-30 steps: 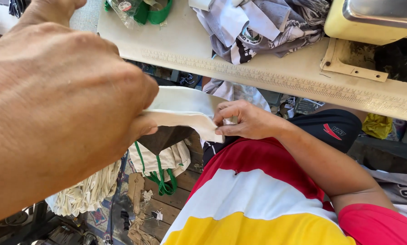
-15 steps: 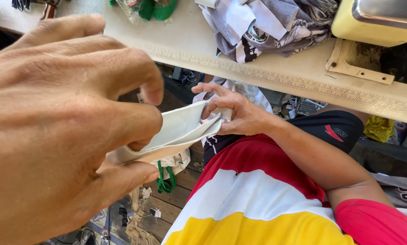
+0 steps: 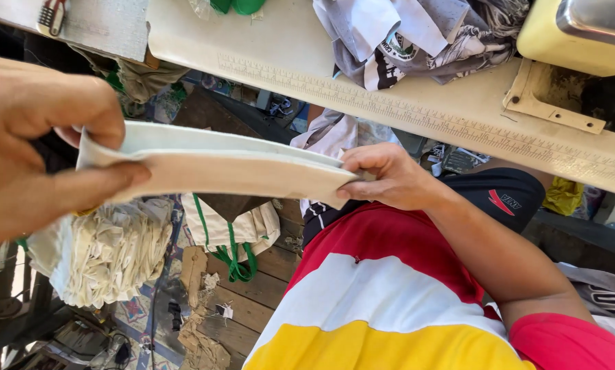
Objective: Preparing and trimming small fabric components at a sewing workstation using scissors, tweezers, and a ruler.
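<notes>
A long folded piece of cream cloth [image 3: 218, 164] is stretched between my two hands. My left hand [image 3: 40, 144], large and close to the camera at the left, pinches one end between thumb and fingers. My right hand [image 3: 390, 178] grips the other end in front of my red, white and yellow shirt [image 3: 390, 288]. The cloth hangs below the edge of the cream sewing table [image 3: 417, 109].
A heap of grey and white fabric [image 3: 417, 34] lies on the table beside a yellowish sewing machine [image 3: 582, 34]. A ruler strip runs along the table edge. Below, a pile of cream cloth pieces [image 3: 109, 253] and green-strapped bags [image 3: 239, 240] rest on the wooden floor.
My hands have drawn apart, pulling the cloth out flat and long between them. My left hand has moved left and away from the middle of the view.
</notes>
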